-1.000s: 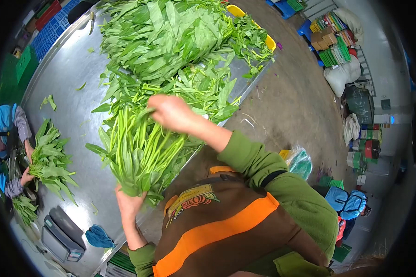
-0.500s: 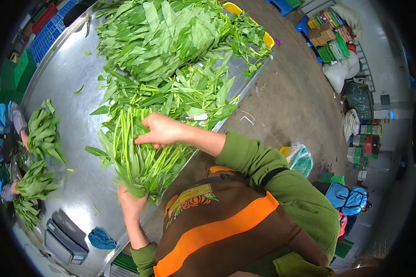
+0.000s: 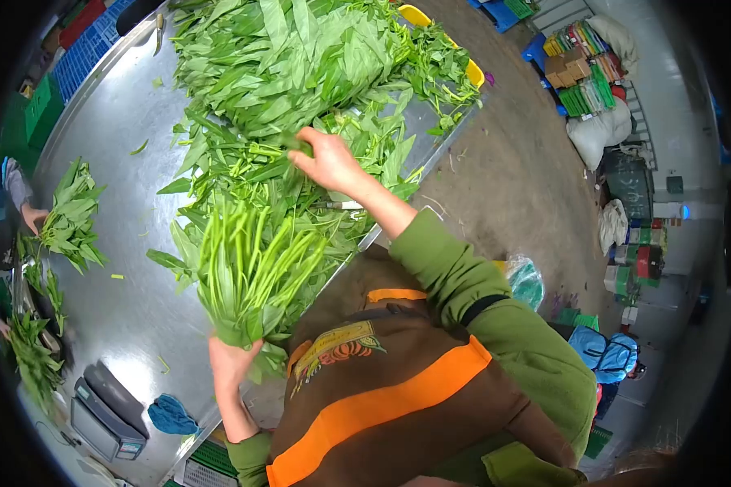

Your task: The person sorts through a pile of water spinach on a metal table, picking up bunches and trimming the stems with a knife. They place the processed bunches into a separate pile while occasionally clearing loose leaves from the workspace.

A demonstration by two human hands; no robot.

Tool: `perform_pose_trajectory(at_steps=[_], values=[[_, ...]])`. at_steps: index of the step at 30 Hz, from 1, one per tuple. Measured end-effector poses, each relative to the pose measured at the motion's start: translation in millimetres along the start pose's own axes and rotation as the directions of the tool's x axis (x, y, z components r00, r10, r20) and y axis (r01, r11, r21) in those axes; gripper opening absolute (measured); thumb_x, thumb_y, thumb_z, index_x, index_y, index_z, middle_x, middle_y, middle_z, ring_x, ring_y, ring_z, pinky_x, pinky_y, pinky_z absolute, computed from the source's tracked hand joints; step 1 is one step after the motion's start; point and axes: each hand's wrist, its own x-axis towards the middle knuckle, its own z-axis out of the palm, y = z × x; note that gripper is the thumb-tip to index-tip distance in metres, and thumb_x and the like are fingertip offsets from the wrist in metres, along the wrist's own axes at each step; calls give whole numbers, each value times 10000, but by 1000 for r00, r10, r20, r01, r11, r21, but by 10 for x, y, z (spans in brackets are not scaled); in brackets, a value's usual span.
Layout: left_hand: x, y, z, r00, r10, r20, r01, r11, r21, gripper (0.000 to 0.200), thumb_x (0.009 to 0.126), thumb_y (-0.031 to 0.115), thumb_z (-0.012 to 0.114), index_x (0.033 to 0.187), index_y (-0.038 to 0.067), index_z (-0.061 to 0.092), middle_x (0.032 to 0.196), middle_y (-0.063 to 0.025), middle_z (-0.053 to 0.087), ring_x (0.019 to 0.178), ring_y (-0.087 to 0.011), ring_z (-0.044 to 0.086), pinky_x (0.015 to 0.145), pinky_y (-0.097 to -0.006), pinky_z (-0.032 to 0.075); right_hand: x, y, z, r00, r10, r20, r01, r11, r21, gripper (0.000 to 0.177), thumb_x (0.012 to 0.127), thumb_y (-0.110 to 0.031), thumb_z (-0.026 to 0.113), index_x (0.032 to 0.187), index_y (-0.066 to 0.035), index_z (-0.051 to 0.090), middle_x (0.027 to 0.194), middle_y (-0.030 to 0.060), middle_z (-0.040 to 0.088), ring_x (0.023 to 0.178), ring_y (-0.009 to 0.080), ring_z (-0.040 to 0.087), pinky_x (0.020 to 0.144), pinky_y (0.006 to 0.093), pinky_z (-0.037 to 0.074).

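Observation:
My left hand grips the leafy end of a bunch of green stalks, its cut stems fanning away from me over the steel table. My right hand reaches farther out and closes on loose stalks at the near edge of the big heap of leafy greens. A small knife lies among the greens just below my right forearm.
At the left edge another person's hand holds a smaller bunch of greens. A weighing scale and a blue cloth sit at the table's near left corner. Crates, sacks and bags stand on the concrete floor to the right.
My right hand left the bunch in my left hand and moved out to the heap, taking hold of stalks there. The other person's bunch shifted at the left.

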Motion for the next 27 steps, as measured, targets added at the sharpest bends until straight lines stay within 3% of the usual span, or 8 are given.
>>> perform_pose_trajectory(at_steps=[2, 4, 5, 8, 12, 18, 22, 27], values=[[52, -36, 30, 1000, -1, -21, 1, 1000, 24, 362, 632, 90, 772, 961, -1, 652, 864, -136, 690, 778, -278, 664, 740, -366, 513, -89, -262, -7, 989, -134, 56, 115, 958, 263, 389, 855, -328, 668, 1068, -11, 591, 841, 118, 683, 716, 137, 667, 694, 317, 540], [98, 60, 39, 980, 150, -127, -123, 972, 198, 367, 669, 92, 743, 1003, -7, 626, 914, -129, 695, 819, -279, 672, 779, -357, 514, -156, -759, -194, 790, 58, 610, -388, 818, 424, 456, 855, -440, 679, 1065, -41, 613, 848, 55, 680, 662, 108, 647, 586, 261, 523], [153, -14, 72, 968, 189, -164, -151, 964, 221, 406, 657, 91, 765, 1024, 5, 614, 940, -141, 690, 845, -306, 668, 796, -378, 509, -231, -906, -5, 694, 66, 717, -453, 814, 363, 446, 852, -435, 689, 1030, -30, 627, 832, 50, 678, 628, 103, 640, 534, 246, 505], [148, 2, 44, 957, 226, -181, -175, 949, 261, 405, 647, 74, 770, 1015, 7, 617, 937, -142, 689, 834, -304, 668, 793, -377, 511, -283, -821, 296, 749, -115, 653, -357, 760, 543, 329, 890, -310, 671, 1036, -18, 627, 800, 54, 676, 609, 107, 636, 544, 253, 514], [76, 35, 9, 929, 258, -267, -214, 960, 182, 234, 663, 56, 728, 869, 20, 622, 782, -150, 631, 731, -374, 586, 681, -425, 469, -175, -670, 168, 894, 4, 448, -309, 730, 610, 281, 900, -275, 653, 1024, -25, 621, 757, 29, 655, 626, 83, 622, 545, 236, 502], [217, -6, 37, 897, 354, -265, -285, 920, 268, 208, 665, 43, 715, 854, 27, 632, 787, -149, 627, 730, -371, 585, 677, -428, 462, -181, -856, 33, 685, 1, 728, -451, 786, 423, 405, 858, -434, 685, 929, -37, 658, 725, 36, 660, 568, 88, 607, 496, 231, 472], [229, 130, 57, 907, 332, -258, -273, 932, 240, 236, 658, 41, 719, 876, 26, 629, 794, -147, 631, 744, -369, 597, 681, -428, 470, -190, -751, 163, 787, -79, 612, -398, 692, 602, 270, 915, -291, 644, 1001, -36, 642, 755, 47, 672, 586, 98, 625, 527, 240, 506], [170, 3, 37, 941, 248, -232, -229, 968, 106, 323, 629, 59, 752, 927, 21, 634, 843, -145, 661, 759, -349, 633, 706, -413, 499, 86, -125, -86, 966, 155, 209, -240, 843, 482, 321, 900, -314, 650, 1009, -17, 604, 769, 77, 675, 614, 151, 657, 575, 294, 547]])
